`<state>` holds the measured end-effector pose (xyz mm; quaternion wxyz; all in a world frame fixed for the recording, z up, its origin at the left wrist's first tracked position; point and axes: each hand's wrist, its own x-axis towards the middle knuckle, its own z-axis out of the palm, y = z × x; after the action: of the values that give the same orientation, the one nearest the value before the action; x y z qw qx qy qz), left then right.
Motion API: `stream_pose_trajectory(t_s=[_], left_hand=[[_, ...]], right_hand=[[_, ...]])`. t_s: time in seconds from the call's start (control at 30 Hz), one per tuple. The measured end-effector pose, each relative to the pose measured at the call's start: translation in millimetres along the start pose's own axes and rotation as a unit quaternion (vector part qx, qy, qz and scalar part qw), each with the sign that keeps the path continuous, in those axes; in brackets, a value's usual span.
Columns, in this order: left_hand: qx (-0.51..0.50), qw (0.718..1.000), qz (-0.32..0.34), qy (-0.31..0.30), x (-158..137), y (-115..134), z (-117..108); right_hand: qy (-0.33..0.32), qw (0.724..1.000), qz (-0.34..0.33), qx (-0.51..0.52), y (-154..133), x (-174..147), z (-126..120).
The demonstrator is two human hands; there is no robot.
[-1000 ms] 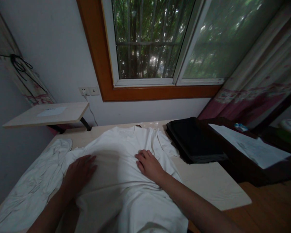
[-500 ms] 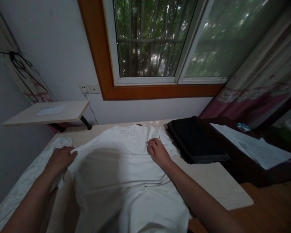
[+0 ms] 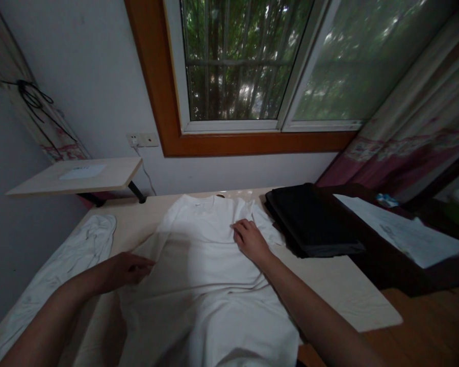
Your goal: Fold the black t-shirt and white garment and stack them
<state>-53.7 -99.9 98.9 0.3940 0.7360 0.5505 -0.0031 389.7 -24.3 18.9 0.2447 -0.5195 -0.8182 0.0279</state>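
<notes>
A white T-shirt lies spread across the table, its neckline at the far side and its lower part bunched near me. My left hand is at the shirt's left edge below the sleeve, fingers closed on the cloth, fingertips partly in shadow. Farther right, my right hand rests on the chest near the right sleeve, thumb and fingers pinching a small fold.
Black folded cloth is stacked right of the shirt. Another white garment lies along the left side. A small raised shelf stands at the back left. White paper sits on a dark surface at right.
My left hand has moved right and toward me, bringing the shirt's left sleeve inward from its stretched-out position. My right hand keeps its place on the cloth.
</notes>
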Motion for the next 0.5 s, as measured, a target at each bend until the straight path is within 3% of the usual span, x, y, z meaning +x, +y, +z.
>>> stream_pose_trajectory(t_s=[0.1,0.2,0.3,0.37,0.5], left_hand=[[-0.046,0.999,-0.01,-0.022,8.0,6.4,5.1],[0.026,0.994,-0.001,0.104,18.3,-2.1,-0.4],[0.144,0.965,0.007,0.22,24.3,-19.3,-6.3],[0.177,0.956,-0.001,0.235,24.8,-30.2,-6.2],[0.146,0.963,-0.066,0.217,21.4,-44.1,3.3]], right_hand=[[-0.002,1.0,0.0,0.002,0.7,-0.4,0.4],[-0.004,1.0,-0.001,0.004,0.8,-0.6,0.2],[-0.001,1.0,-0.002,0.007,0.2,-0.6,-0.9],[0.002,1.0,-0.002,0.01,-0.4,-0.7,-1.8],[0.003,1.0,0.001,0.009,-0.8,-0.9,-2.5]])
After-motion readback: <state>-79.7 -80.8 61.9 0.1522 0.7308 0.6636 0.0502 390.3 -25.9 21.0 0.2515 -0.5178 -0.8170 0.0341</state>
